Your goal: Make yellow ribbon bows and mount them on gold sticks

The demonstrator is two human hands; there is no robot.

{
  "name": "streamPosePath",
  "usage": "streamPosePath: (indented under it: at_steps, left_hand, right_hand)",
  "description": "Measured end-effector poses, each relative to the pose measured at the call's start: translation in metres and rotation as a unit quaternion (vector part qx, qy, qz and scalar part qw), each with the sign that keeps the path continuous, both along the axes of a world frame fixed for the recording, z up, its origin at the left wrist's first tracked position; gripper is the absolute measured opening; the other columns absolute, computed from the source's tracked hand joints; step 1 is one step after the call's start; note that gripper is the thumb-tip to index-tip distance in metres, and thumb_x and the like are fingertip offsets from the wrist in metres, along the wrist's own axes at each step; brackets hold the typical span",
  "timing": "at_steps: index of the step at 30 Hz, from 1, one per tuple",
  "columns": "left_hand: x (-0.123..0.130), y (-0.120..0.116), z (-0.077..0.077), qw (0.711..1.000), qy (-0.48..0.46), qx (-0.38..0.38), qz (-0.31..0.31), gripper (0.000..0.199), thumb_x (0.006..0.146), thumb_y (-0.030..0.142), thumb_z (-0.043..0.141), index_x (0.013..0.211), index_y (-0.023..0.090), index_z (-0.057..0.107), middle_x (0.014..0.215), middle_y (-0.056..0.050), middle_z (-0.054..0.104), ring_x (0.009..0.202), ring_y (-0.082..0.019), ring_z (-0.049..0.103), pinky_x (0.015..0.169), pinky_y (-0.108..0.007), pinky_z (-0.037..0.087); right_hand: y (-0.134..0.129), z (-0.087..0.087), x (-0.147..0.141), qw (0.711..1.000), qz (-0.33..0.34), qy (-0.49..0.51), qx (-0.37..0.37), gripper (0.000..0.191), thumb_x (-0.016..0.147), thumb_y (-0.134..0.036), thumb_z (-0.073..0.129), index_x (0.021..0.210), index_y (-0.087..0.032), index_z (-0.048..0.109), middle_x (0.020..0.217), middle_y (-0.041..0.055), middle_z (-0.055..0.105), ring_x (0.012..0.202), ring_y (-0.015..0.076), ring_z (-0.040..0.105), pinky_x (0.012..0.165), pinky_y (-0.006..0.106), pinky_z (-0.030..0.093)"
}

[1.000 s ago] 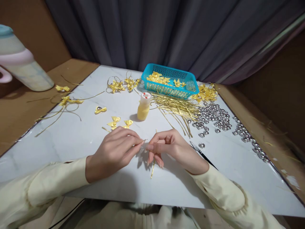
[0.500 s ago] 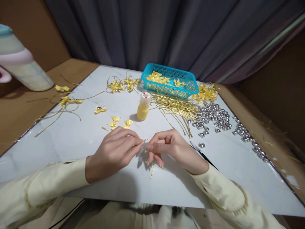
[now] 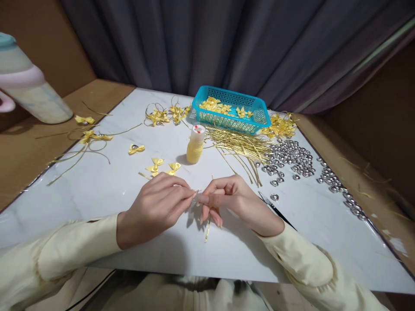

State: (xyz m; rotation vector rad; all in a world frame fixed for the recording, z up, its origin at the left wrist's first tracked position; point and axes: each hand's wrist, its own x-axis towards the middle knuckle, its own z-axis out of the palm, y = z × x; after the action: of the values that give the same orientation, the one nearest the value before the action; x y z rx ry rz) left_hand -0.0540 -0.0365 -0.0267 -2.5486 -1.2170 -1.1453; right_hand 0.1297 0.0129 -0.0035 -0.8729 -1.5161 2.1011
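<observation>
Above the front middle of the white table, my left hand [image 3: 160,201] is closed in a pinch. A tiny thin tip [image 3: 199,191] sticks out past its fingertips; I cannot make out what it belongs to. Close by, my right hand [image 3: 227,201] pinches with thumb and index finger, its other fingers curled below; what it holds is hidden. A gold cord [image 3: 207,231] shows below and above the right hand, and I cannot tell whether the hand touches it. Yellow ribbon bows [image 3: 158,162] lie just beyond my left hand. A slim black-handled tool [image 3: 277,210] lies beside my right wrist.
A small yellow bottle [image 3: 195,147] stands mid-table. Behind it sits a blue basket [image 3: 231,121] of yellow bows. Gold cords [image 3: 241,144] and silver heart-shaped pieces [image 3: 293,157] spread to the right. Corded bows [image 3: 94,137] lie left, near a large tumbler [image 3: 30,82].
Almost nothing differs. Both hands keep the same pinch in the same place, and the things on the table have not moved.
</observation>
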Motion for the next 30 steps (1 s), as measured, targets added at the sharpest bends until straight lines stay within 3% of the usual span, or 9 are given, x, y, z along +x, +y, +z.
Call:
streamPosePath:
  at_steps: [18,30]
  left_hand:
    - [-0.0012,0.0008,-0.0029,1.000,0.011,0.014,-0.001,0.009,0.084,0.007,0.057,0.080,0.015,0.059,0.071,-0.003,0.068,0.073,-0.017,0.062,0.065,-0.030,0.045]
    - [-0.0035,0.0013,-0.0030,0.998,0.054,0.026,-0.018,0.010,0.085,0.006,0.054,0.081,0.012,0.062,0.074,-0.007,0.070,0.075,-0.018,0.063,0.065,-0.031,0.045]
  right_hand:
    - [0.0007,-0.0053,0.0003,1.000,-0.014,0.018,0.012,0.018,0.079,-0.027,0.067,0.073,-0.010,0.065,0.065,0.0062,0.069,0.042,0.0078,0.053,0.044,0.022,0.044]
    - [0.0010,-0.0033,-0.0030,0.999,-0.004,-0.012,0.032,0.028,0.085,-0.034,0.059,0.067,-0.012,0.061,0.061,0.0049,0.066,0.041,0.0083,0.052,0.045,0.023,0.043]
